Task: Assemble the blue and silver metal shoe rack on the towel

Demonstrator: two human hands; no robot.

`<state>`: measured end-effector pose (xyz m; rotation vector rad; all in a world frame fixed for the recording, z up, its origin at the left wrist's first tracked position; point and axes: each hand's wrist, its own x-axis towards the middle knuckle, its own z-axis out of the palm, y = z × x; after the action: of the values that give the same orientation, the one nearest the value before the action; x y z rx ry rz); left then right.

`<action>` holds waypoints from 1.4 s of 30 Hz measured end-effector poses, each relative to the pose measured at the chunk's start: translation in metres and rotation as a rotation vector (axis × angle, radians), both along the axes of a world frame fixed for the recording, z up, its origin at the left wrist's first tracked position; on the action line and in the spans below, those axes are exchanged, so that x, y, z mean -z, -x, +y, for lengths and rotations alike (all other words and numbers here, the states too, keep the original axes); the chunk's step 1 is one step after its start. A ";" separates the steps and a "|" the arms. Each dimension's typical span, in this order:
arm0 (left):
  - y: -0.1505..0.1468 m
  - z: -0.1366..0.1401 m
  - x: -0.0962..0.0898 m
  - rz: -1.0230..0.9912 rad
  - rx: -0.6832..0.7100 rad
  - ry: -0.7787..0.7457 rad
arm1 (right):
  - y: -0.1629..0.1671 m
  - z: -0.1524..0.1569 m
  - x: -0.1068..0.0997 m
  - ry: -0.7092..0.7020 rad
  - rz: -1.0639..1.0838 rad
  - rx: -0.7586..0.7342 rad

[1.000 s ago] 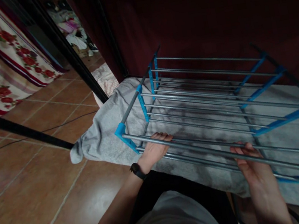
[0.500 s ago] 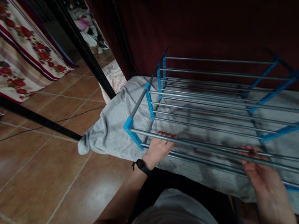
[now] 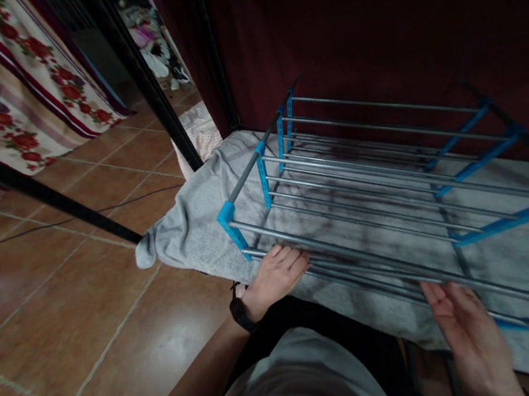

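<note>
A metal drying rack [image 3: 375, 197] with blue plastic joints [image 3: 227, 214] lies along a grey blanket in front of me. My left hand [image 3: 281, 270] curls, knuckles up, around a thin metal rod just below the rack's upper front bar [image 3: 332, 246]. Farther right, my right hand [image 3: 465, 320] is turned palm up beneath the front bars. Its fingers reach up to the thin rod, and their tips are hidden behind the bars. The rod runs close alongside the front bar, so its full length is hard to separate.
Grey blanket [image 3: 198, 225] covers the surface under the rack. Dark metal posts [image 3: 151, 89] and a slanting bar [image 3: 43, 193] stand at left. A maroon curtain [image 3: 367, 21] hangs behind. A thin cable [image 3: 68, 224] crosses the tiled floor [image 3: 112, 316].
The thin rod has moved down and toward the front bar, its free right end now nearly against it. My right hand has lowered slightly; my left hand has slid a little lower.
</note>
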<state>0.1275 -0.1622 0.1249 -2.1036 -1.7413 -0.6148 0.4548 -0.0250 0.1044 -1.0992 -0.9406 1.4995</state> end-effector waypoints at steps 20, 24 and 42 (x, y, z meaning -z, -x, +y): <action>0.009 -0.035 0.041 -0.042 -0.030 0.177 | -0.004 -0.037 0.043 0.146 0.116 -0.078; 0.008 -0.032 0.047 -0.054 -0.012 0.219 | -0.008 -0.045 0.052 0.184 0.097 -0.053; 0.004 -0.028 0.068 -0.042 0.009 0.355 | -0.016 -0.041 0.110 0.383 0.098 0.038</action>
<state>0.1231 -0.1899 0.0571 -2.3437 -1.9867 -0.3751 0.4706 -0.0663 -0.0056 -1.2914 -0.5733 1.7291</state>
